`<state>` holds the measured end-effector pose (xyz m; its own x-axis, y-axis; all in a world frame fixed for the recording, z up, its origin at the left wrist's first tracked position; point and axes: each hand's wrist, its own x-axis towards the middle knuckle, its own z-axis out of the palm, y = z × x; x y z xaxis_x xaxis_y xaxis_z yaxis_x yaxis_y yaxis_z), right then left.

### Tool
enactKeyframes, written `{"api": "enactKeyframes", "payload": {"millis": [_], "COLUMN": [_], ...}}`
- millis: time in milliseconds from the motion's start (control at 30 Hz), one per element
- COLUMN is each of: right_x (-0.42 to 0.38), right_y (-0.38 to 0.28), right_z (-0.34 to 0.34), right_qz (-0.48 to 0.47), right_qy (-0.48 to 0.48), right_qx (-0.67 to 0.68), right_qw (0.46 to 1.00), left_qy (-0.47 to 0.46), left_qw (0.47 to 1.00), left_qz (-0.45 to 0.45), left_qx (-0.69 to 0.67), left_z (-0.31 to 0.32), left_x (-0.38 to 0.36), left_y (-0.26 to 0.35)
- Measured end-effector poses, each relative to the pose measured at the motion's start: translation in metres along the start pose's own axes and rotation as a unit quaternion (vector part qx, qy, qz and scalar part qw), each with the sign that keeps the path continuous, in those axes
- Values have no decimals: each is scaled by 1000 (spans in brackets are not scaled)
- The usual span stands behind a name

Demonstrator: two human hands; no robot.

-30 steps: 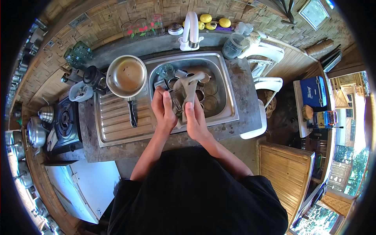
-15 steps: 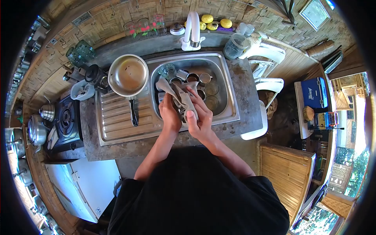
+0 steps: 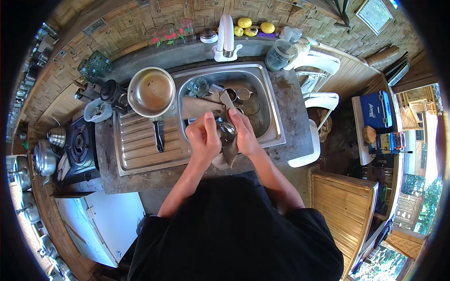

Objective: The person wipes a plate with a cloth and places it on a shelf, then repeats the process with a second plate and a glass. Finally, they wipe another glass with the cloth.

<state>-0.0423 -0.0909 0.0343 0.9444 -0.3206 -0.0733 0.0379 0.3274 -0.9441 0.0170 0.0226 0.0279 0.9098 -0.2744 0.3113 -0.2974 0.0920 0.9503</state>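
Over the near edge of the sink, both my hands are closed around a shiny, rounded metal piece (image 3: 227, 130) that looks like cutlery; its exact kind is partly hidden. My left hand (image 3: 205, 139) is curled in a fist with the thumb up, gripping the metal from the left. On the other side, my right hand (image 3: 245, 136) presses a grey-brown cloth (image 3: 199, 107) against it. One part of the cloth spreads left over the basin, and another hangs below the hands. Metal cups (image 3: 243, 94) and a glass (image 3: 198, 85) sit in the steel sink (image 3: 276, 110) beyond.
A frying pan (image 3: 151, 91) rests on the drainboard (image 3: 133, 145). The white faucet (image 3: 226, 37) rises behind the basin, with yellow fruits (image 3: 244, 22) on the ledge. A large jar (image 3: 280, 55) stands back right. Left are a gas stove (image 3: 80, 143) and a white container (image 3: 99, 110).
My hands have come slightly nearer my body and turned. The left hand has closed into a fist with its thumb raised. The cloth now spreads to the left and drapes below the hands.
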Motion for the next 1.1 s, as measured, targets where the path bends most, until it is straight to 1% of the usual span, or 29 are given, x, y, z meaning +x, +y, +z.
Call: {"api": "enactKeyframes", "payload": {"millis": [67, 100, 133, 167, 200, 233, 267, 300, 333, 367, 433, 467, 533, 567, 600, 633, 667, 700, 733, 767, 800, 833, 867, 967, 1033, 1067, 1100], "right_x": [1, 4, 9, 9, 10, 10, 9, 12, 15, 16, 14, 11, 4, 0, -4, -9, -14, -14, -11, -8, -8, -7, -4, 1, 3, 2, 1], "right_y": [1, 1, 14, 28, 36, 26, 16, 14, 13, 12, 24, 30, 42, 46, 46, 45, 43, 37, 27, 21, 24, 27, 30, 22, 17, 19, 25], "right_z": [-1, -3, -15, -22, -24, -15, 2, 8, 11, 12, 5, 4, 1, 2, 6, 8, 4, 5, 7, 7, 1, -1, -1, 11, 20, 19, 18], "right_qz": [-4, -8, -13, -8, -3, 1, -7, -9, -11, -11, -41, -48, -47, -97, -148, -196, -213, -271, -327, -384, -402, -405, -409, -406, -397, -351, -304], "right_qy": [12, 16, 23, 69, 114, 161, 231, 276, 320, 364, 334, 320, 292, 275, 258, 239, 196, 183, 168, 153, 136, 143, 148, 169, 198, 212, 224], "right_qx": [12, 16, -14, 1, 16, 32, 87, 104, 120, 136, 82, 45, -37, -103, -169, -234, -266, -283, -298, -312, -319, -300, -281, -186, -138, -109, -80], "right_qw": [1000, 1000, 1000, 998, 993, 986, 969, 955, 940, 921, 938, 945, 955, 951, 940, 922, 920, 902, 881, 855, 847, 852, 855, 879, 886, 906, 923], "left_qy": [-41, -54, -67, -79, -96, -38, 19, 75, 113, 62, -40, -56, -33, -21, -1, 0, 1, 2, 17, 49, 80, 111, 55, 54, 53, 52, 55], "left_qw": [995, 993, 991, 988, 990, 990, 987, 979, 981, 982, 970, 963, 967, 968, 968, 992, 1000, 991, 983, 963, 934, 897, 883, 793, 761, 744, 739], "left_qz": [61, 82, 102, 122, 97, 120, 143, 165, 144, 149, 159, 182, 149, 135, 150, 66, -20, -106, -116, -186, -255, -322, -323, -426, -463, -482, -481], "left_qx": [61, 59, 57, 55, 46, 62, 77, 90, 64, 102, 179, 189, 204, 209, 201, 106, 12, -82, -143, -191, -238, -283, -336, -433, -452, -460, -468], "left_z": [-3, -2, -1, -2, -5, -3, 2, 8, 11, 7, -4, 1, 5, 7, 5, 1, -3, -6, -8, -8, -6, -5, -15, -7, -6, -5, -4], "left_x": [-1, 1, 1, 0, -2, 1, 6, 10, 9, 4, -6, -8, -14, -13, -7, -7, -9, -9, -8, -7, 0, 4, 3, 12, 11, 10, 10], "left_y": [5, 3, 0, -3, -10, -10, -11, -9, -3, 2, 10, 13, 0, -6, -8, -12, -21, -25, -28, -31, -15, -6, -21, 6, -9, -15, -13]}}
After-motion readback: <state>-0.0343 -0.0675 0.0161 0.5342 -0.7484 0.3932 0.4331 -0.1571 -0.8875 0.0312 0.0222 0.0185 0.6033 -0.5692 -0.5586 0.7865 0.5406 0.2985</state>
